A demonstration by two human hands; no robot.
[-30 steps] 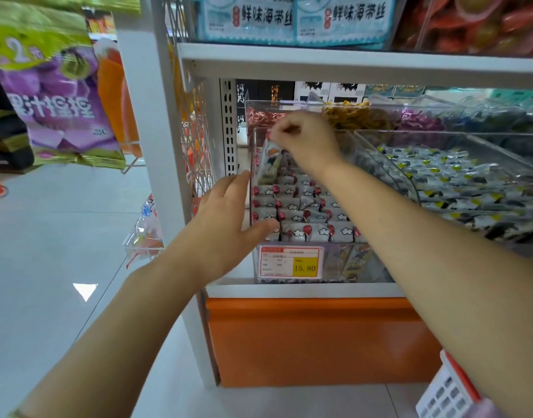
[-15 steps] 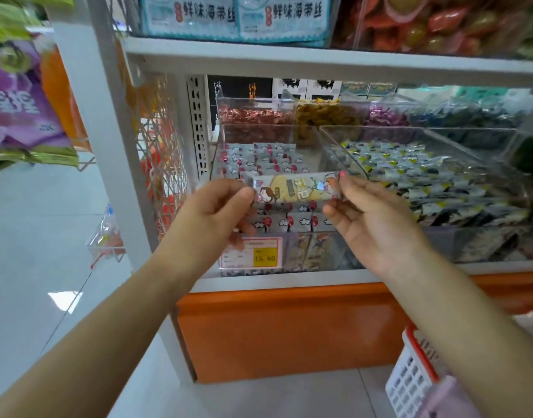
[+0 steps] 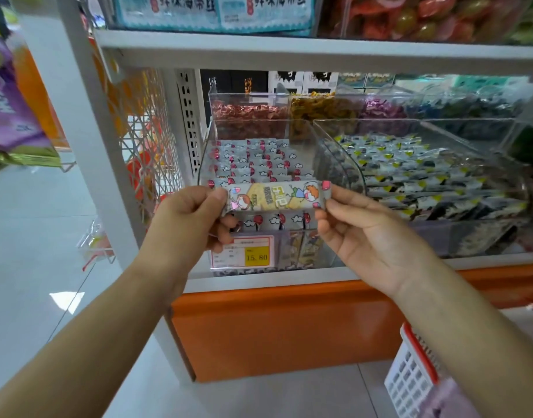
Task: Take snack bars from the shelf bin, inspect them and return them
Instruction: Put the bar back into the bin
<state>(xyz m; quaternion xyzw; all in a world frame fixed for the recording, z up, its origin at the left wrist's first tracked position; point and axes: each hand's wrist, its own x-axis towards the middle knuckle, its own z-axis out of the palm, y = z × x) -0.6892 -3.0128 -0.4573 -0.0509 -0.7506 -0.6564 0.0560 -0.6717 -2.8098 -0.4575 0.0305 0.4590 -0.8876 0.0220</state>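
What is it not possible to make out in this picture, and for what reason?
1. Head view: small print on the snack bar is too small and blurred; the left hand and right hand cover its ends.
2. Head view: price tag text beside 15.80 is too small; the left hand covers its corner.
3. Head view: the basket is cut off by the bottom edge.

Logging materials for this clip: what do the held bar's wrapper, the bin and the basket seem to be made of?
Bar: the wrapper looks like thin glossy plastic film, printed with cartoons; light glints off it.
Bin: clear rigid plastic, probably acrylic; the contents show through and the edges catch light.
Basket: moulded plastic, a white grid with a red rim, fairly matte.
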